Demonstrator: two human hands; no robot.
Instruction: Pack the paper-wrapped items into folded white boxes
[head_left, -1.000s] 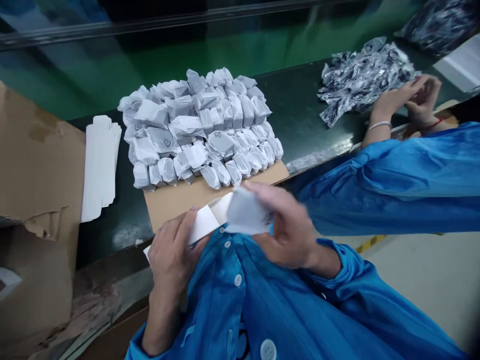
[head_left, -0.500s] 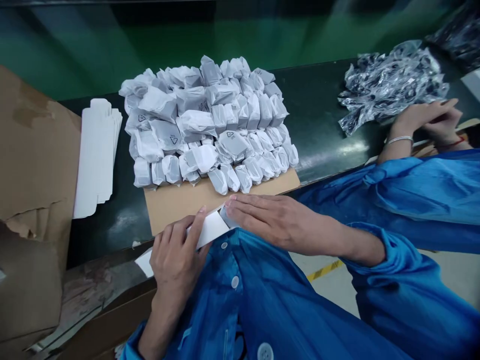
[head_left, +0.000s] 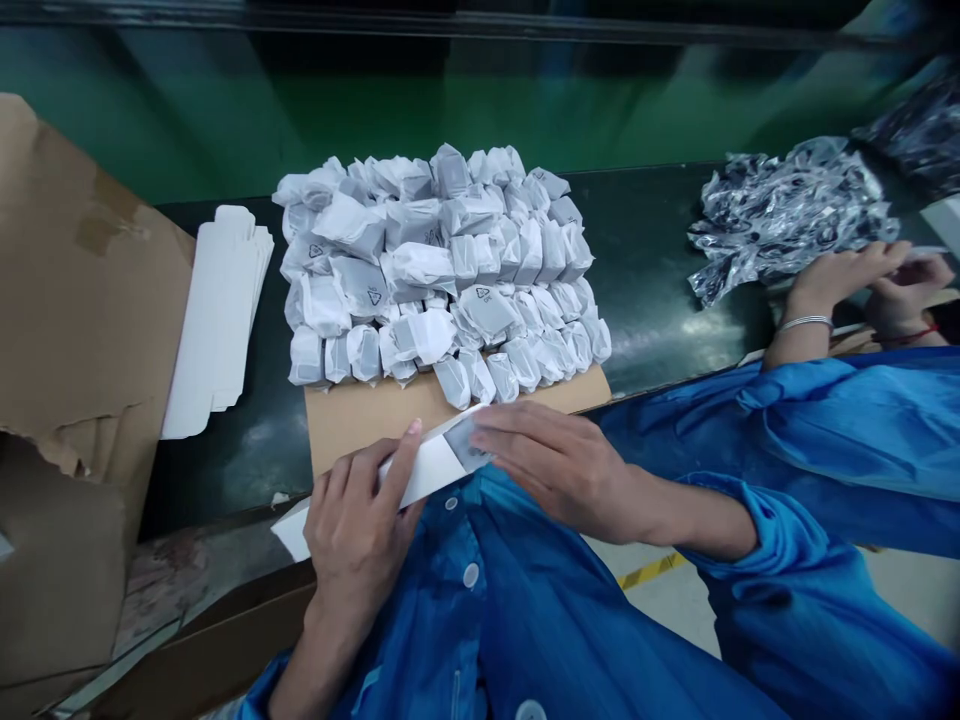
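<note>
**Left hand** [head_left: 360,525]: closed on a white box [head_left: 424,472], thumb and forefinger along its upper face, the other fingers curled under. The box lies slantwise just in front of the person's blue coat, its open end facing the right hand.

**Right hand** [head_left: 555,465]: flat, fingers stretched out and not clasped around anything. The fingertips [head_left: 487,440] press on a packet [head_left: 466,447].

**Packet**: wrapped in white film, sitting in the mouth of the box, partly inside and partly showing.

**Card sheet** [head_left: 360,420]: brown, flat on the dark belt [head_left: 652,270], just beyond the box.

**Packet pile** [head_left: 442,270]: many like packets in white film, heaped in rough rows on the far part of the card sheet. Some show a triangle mark.

**Flat boxes** [head_left: 217,320]: a stack of white unfolded blanks on the belt, left of the pile.

**Carton** [head_left: 82,300]: large, brown, torn at the edge, at far left.

**Bag heap** [head_left: 787,215]: clear crinkled bags with dark contents, on the belt at right, well apart from the packet pile.

**Co-worker**: in a blue sleeve [head_left: 862,420] at right. Two hands [head_left: 832,285] rest at the near edge of the bag heap, with a bracelet [head_left: 806,322] on one wrist. What they hold cannot be told.
</note>
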